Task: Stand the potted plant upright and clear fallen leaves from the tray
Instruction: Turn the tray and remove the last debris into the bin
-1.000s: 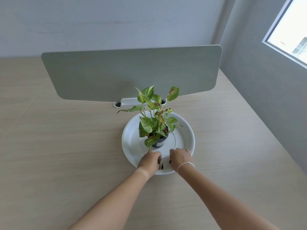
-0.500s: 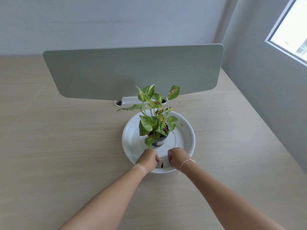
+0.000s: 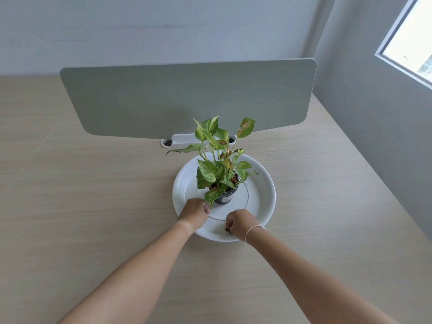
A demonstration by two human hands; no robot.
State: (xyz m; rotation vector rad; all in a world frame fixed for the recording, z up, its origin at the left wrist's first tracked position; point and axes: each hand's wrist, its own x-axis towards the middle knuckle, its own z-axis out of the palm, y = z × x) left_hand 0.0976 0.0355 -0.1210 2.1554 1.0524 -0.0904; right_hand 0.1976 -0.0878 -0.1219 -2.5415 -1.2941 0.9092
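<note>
A small potted plant [image 3: 222, 169] with green and yellowing leaves stands upright in its dark pot [image 3: 226, 197], in the middle of a round white tray [image 3: 264, 195]. My left hand [image 3: 194, 212] rests on the tray's near left part with its fingers curled shut, close to a drooping leaf; whether it holds anything is hidden. My right hand [image 3: 238, 224] is over the tray's front rim, its fingertips pinched on a small dark leaf fragment [image 3: 227, 229]. A thin white band circles the right wrist.
The tray sits on a light wooden desk [image 3: 93, 206]. A grey-green divider panel [image 3: 187, 99] on a white bracket [image 3: 180, 139] stands just behind it. A grey wall and a window [image 3: 411, 38] are to the right.
The dark fragment that lay on the tray between my hands is now in my right fingertips. My left hand has shifted slightly left and farther in, toward the pot. The plant has not moved.
</note>
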